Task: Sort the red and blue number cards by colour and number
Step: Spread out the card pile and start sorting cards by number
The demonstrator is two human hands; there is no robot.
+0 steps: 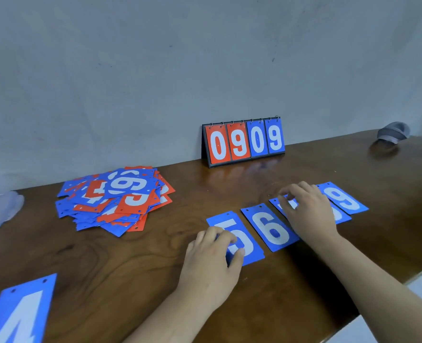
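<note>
the blue row (269, 227) sits near right on the table (130, 268), running from near to far right as 5 card (252, 251), 6 card (267, 231), a hidden card (278, 203), a mostly covered card (341, 217) and 9 card (346, 198), each with white digits and two punched holes. i judge the step as straightening this row. my left hand (212, 258) grips the 5 card, fingers curled over its left edge and thumb on its face. my right hand (306, 211) is curled down on the hidden card, fingertips pinching near its far edge; its digit i cannot read. next i would need to square these two without overlap, then draw from the pile (116, 196), a loose mix of red and blue cards at far left. a blue 4 card (19, 315) lies well apart, near left. a scoreboard (243, 142) reading 0909 stands by the far wall.
</note>
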